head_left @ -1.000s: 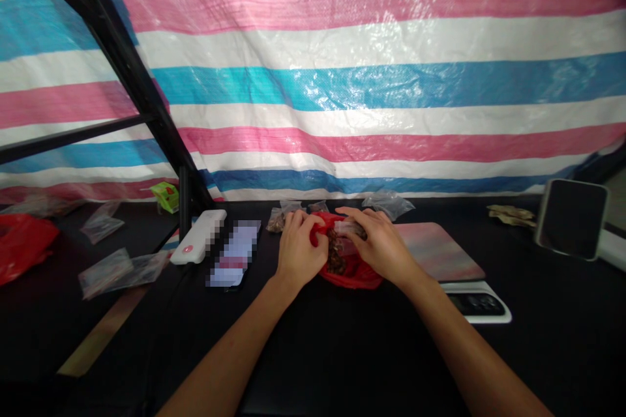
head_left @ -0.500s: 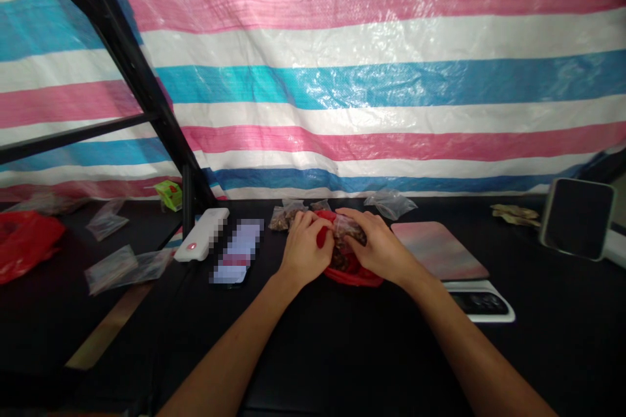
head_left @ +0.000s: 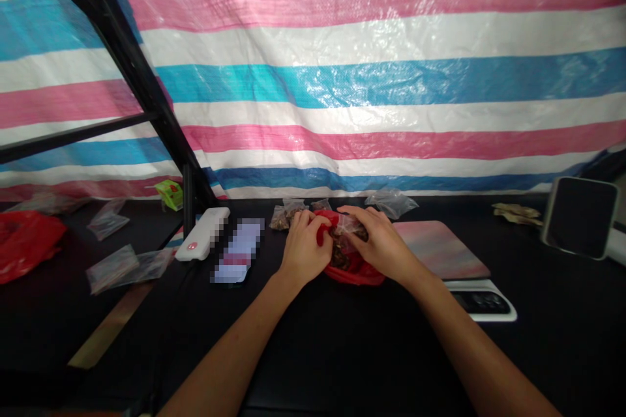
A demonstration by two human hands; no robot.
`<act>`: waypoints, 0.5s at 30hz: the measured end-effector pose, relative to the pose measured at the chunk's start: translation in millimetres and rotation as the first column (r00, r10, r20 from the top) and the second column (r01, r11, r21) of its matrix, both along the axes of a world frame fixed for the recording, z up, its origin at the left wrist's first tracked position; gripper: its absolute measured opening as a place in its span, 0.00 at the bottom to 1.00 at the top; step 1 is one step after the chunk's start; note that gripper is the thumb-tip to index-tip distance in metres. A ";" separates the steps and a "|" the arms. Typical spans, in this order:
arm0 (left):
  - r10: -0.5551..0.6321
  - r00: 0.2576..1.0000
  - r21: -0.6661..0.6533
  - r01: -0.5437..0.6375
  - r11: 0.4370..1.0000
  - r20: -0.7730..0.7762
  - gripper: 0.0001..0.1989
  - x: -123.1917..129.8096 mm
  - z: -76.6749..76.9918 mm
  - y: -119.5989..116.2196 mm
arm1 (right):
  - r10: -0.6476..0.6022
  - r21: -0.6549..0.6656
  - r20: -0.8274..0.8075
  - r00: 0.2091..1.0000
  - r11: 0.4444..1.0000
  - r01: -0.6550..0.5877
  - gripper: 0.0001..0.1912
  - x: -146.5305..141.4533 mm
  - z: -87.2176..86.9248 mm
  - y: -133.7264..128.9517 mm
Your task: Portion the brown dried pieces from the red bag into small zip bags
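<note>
A red plastic bag (head_left: 359, 275), its mouth spread, lies on the black table with dry brown pieces (head_left: 341, 257) inside. My left hand (head_left: 304, 246) is closed on the bag's left edge, thumb and fingers curled in. At the bag's right side, my right hand (head_left: 384, 244) grips a small clear plastic bag (head_left: 349, 226) over the opening, and some brown pieces show in it. My right fingertips are partly hidden. Behind my left hand sit several small clear bags of brown pieces (head_left: 280, 218).
Right of my hands is a white kitchen scale (head_left: 506, 309) with a pinkish plate. A phone (head_left: 238, 251) and a white device (head_left: 203, 234) lie left. Clear bags (head_left: 112, 268) and another red bag (head_left: 29, 244) are farther left. A dark-screened device (head_left: 580, 216) stands right.
My right hand has shifted very slightly right with the small clear bag, and more of the brown pieces shows between my hands. My left hand stays nearly in place.
</note>
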State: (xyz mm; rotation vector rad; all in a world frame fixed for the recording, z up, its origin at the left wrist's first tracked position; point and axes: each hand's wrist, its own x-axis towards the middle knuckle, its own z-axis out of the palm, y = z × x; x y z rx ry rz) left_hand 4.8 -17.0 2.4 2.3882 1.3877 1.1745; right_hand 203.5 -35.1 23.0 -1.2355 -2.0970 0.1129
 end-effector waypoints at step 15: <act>-0.005 0.997 0.014 0.006 1.000 -0.071 0.05 -0.9 -2.7 1.8 | -0.046 -0.046 0.028 0.999 0.998 0.048 0.32 -1.8 1.0 -3.4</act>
